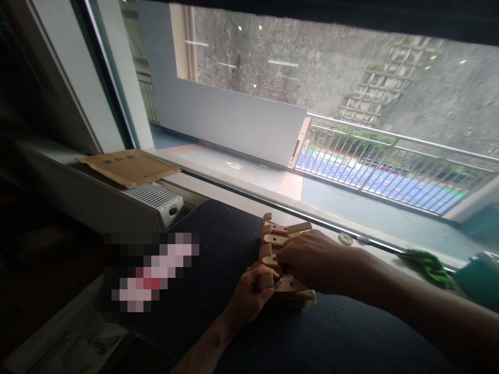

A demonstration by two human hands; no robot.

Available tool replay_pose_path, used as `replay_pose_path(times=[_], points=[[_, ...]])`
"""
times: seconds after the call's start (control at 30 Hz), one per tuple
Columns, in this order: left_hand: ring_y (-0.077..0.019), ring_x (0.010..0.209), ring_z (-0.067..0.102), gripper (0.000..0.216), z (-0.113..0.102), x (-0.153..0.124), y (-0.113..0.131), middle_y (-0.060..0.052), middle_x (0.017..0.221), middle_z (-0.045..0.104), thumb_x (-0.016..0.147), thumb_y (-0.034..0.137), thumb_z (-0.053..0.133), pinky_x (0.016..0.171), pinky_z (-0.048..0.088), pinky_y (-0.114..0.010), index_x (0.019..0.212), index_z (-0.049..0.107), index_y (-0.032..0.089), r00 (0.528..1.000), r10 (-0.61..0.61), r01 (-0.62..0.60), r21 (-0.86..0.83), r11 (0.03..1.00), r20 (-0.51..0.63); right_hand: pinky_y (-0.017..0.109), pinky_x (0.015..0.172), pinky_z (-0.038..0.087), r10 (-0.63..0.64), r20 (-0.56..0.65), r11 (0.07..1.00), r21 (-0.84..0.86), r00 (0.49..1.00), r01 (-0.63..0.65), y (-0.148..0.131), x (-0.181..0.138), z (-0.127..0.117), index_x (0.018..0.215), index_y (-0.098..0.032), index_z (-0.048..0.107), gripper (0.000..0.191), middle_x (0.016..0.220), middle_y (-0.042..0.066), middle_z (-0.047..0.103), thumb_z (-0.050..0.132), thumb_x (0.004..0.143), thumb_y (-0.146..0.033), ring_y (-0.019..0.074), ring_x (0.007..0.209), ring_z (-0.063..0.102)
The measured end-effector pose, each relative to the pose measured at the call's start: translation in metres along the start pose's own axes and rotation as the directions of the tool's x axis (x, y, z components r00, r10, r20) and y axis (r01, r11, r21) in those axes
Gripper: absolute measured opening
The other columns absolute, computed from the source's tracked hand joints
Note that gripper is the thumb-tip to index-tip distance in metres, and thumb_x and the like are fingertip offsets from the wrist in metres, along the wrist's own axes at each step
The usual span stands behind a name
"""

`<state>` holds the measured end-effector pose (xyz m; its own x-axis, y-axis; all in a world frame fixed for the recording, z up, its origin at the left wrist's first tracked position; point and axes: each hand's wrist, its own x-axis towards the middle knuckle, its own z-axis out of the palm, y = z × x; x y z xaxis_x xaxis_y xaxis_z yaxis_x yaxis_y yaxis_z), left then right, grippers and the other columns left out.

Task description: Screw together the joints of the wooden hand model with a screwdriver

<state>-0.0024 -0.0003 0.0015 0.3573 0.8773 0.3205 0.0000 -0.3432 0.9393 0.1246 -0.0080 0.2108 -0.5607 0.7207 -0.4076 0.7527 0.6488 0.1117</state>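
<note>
A stack of small light wooden pieces [275, 240] with rounded ends lies on a dark table [218, 244] in front of a window. My left hand [249, 296] is closed on the near end of one wooden piece at the bottom of the stack. My right hand [312, 259] reaches in from the right with its fingers pinched together over the middle of the stack, touching the wood. What sits between the right fingertips is hidden.
A brown cardboard sheet [128, 166] rests on a white radiator [156, 200] at the left. A green cloth [429, 265] and a small round object [345, 238] lie on the window sill at the right. A blurred-out patch covers part of the table's left.
</note>
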Motion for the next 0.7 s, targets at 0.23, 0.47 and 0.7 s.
replay_pose_path(times=[0.23,0.47,0.7], points=[[-0.0193,0.088,0.059,0.006,0.001,-0.001,0.000,-0.004,0.089,0.064,0.078,0.019,0.063,0.082,0.047,-0.029,0.084,0.066,0.019,1.000,-0.016,0.016,0.008,1.000,-0.007,0.026,0.051,0.024,0.067,-0.074,0.997,-0.044,0.995,-0.070,0.003,0.001,0.007,0.069,-0.014,0.065,0.030,0.065,0.003,0.059,0.047,0.089,-0.028,0.0117,0.055,0.048],[-0.0203,0.093,0.059,0.007,0.000,0.000,-0.002,-0.005,0.096,0.065,0.077,0.017,0.063,0.086,0.046,-0.030,0.083,0.065,0.019,1.000,-0.003,0.003,-0.018,1.000,-0.009,0.024,0.055,0.027,-0.051,-0.103,0.998,0.042,0.993,0.055,0.001,-0.001,0.001,0.074,-0.018,0.063,0.009,0.071,0.001,0.059,0.058,0.075,-0.011,0.0124,0.066,0.050],[-0.0200,0.091,0.060,0.010,0.000,-0.002,-0.001,-0.004,0.091,0.064,0.078,0.018,0.064,0.085,0.047,-0.030,0.087,0.064,0.019,1.000,-0.017,0.017,0.005,1.000,0.010,0.024,0.052,0.026,0.052,-0.199,0.997,0.058,0.979,-0.041,0.009,0.000,0.013,0.074,-0.016,0.061,0.023,0.069,0.002,0.059,0.049,0.086,-0.032,0.0117,0.060,0.049]])
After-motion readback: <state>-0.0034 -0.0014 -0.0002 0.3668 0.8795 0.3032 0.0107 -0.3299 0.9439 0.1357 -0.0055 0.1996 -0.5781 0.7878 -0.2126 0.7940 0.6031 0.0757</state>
